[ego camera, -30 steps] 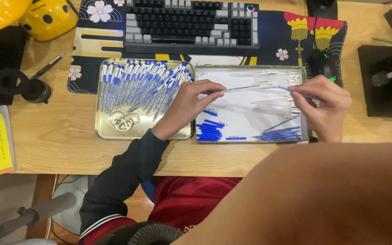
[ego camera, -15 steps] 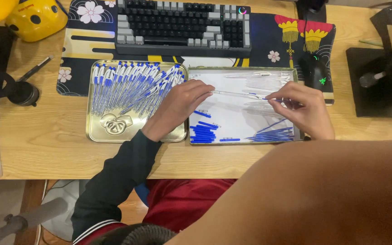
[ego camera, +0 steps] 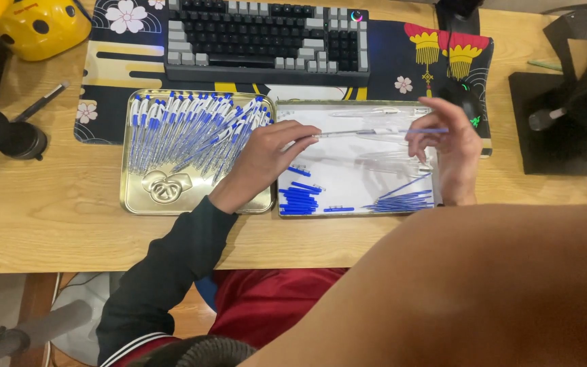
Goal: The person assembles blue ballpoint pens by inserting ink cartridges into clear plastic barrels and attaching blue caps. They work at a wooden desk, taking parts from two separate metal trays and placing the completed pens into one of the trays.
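My left hand (ego camera: 263, 160) pinches the left end of a clear pen barrel (ego camera: 351, 133), held level above the white-lined tray (ego camera: 354, 211). My right hand (ego camera: 446, 146) holds a thin blue refill (ego camera: 426, 130) at the barrel's right end, its fingers partly spread. In the tray below lie blue caps (ego camera: 300, 197), a bundle of blue refills (ego camera: 402, 201) and clear barrels (ego camera: 392, 163). To the left, a gold tray (ego camera: 137, 204) holds several assembled blue and white pens (ego camera: 185, 126).
A keyboard (ego camera: 266, 34) sits on a patterned desk mat (ego camera: 103, 75) behind the trays. A black mouse (ego camera: 463, 102) lies beside my right hand. A black stand (ego camera: 558, 122) is at the right. At the left are a yellow object (ego camera: 35, 24), a brush (ego camera: 39, 102) and a black round item (ego camera: 15, 139).
The view has shifted a little. Both hands stay over the white-lined tray with the barrel between them, and the blue refill now shows at the barrel's right end.
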